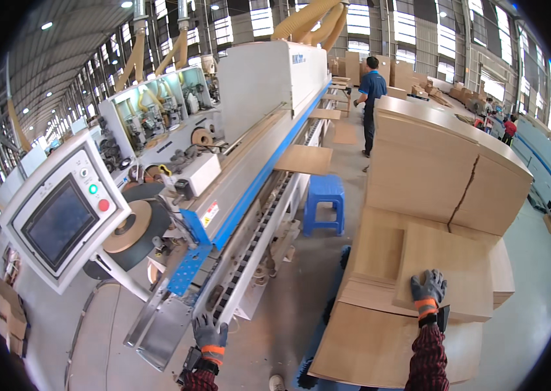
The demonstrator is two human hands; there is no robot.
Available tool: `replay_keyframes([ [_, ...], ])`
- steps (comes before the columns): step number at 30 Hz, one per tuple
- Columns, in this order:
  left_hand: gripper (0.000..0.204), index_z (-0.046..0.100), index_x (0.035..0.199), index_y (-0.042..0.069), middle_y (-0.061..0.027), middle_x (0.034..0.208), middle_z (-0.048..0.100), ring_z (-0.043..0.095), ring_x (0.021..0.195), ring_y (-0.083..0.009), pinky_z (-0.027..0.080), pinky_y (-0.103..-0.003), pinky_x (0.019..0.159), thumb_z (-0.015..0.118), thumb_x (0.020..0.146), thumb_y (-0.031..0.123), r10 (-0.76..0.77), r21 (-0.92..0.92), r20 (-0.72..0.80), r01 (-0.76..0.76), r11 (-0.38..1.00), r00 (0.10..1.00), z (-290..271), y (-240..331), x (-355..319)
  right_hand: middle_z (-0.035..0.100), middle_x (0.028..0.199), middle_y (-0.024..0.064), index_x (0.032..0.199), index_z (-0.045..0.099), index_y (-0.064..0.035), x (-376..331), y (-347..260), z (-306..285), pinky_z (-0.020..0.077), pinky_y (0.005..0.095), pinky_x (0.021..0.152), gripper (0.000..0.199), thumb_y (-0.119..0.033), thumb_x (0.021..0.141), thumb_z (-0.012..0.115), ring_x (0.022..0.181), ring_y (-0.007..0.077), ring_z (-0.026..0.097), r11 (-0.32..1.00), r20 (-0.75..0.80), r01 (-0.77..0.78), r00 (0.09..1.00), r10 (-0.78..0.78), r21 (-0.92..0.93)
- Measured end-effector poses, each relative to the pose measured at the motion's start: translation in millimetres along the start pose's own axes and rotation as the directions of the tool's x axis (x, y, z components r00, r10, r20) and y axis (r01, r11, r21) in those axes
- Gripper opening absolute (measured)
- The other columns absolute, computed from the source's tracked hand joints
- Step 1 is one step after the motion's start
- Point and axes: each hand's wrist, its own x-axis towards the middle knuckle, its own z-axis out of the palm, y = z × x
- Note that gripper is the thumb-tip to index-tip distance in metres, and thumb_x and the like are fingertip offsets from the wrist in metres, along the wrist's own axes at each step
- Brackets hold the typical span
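Note:
My right hand (pixel 428 289), in a grey glove with an orange cuff, lies with fingers spread on a light wood-coloured panel (pixel 451 257). That panel sits askew on top of a stack of similar boards (pixel 379 332). My left hand (pixel 210 334), gloved the same way, is at the near end of the conveyor rail (pixel 226 311) of a long edge-banding machine (pixel 256 78). Its fingers are stretched out over the metal there, and nothing shows in them. Farther along the rail, a panel (pixel 303 159) sticks out from the machine's side.
A control screen (pixel 60 218) on an arm stands at left, beside a large roll of edging tape (pixel 129 226). A blue stool (pixel 325 203) is between machine and boards. A taller board stack (pixel 432 163) rises at right. A person (pixel 372 91) stands farther down the aisle.

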Motion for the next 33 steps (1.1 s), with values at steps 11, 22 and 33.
replay_keyframes([
  [11, 0.054, 0.046, 0.106, 0.008, -0.0167, 0.083, 0.051, 0.051, 0.082, -0.0325, 0.040, -0.044, 0.079, 0.066, 0.063, 0.034, -0.159, 0.161, -0.128, 0.178, 0.971, 0.979, -3.6, -0.4, -12.1, 0.047, 0.122, 0.0120, 0.103, 0.058, -0.0104, 9.4, -29.8, 6.4, 0.0215, 0.0411, 0.101, 0.042, -0.040, 0.074, 0.051, 0.118, 0.0253, 0.038, 0.989, 0.064, -0.147, 0.987, 0.148, -0.026],
  [22, 0.048, 0.046, 0.106, 0.006, -0.0191, 0.084, 0.049, 0.050, 0.079, -0.0343, 0.037, -0.046, 0.084, 0.059, 0.069, 0.034, -0.142, 0.124, -0.099, 0.153, 0.980, 0.985, -5.9, -8.4, -11.7, 0.056, 0.087, 0.0090, 0.073, 0.058, -0.0087, 10.0, -22.3, 16.2, 0.0369, 0.0376, 0.080, 0.025, -0.033, 0.072, 0.053, 0.090, 0.0266, 0.051, 0.996, -0.104, -0.083, 0.991, 0.084, 0.019],
  [33, 0.052, 0.045, 0.110, 0.004, -0.0221, 0.092, 0.050, 0.050, 0.091, -0.0353, 0.034, -0.046, 0.090, 0.055, 0.071, 0.038, -0.196, 0.125, -0.070, 0.204, 0.971, 0.978, -7.0, -5.4, -12.0, 0.056, 0.087, 0.0099, 0.074, 0.058, -0.0087, 14.6, -15.3, 23.5, 0.0377, 0.0381, 0.079, 0.025, -0.033, 0.072, 0.052, 0.088, 0.0282, 0.051, 0.992, -0.094, -0.124, 0.988, 0.122, -0.024],
])
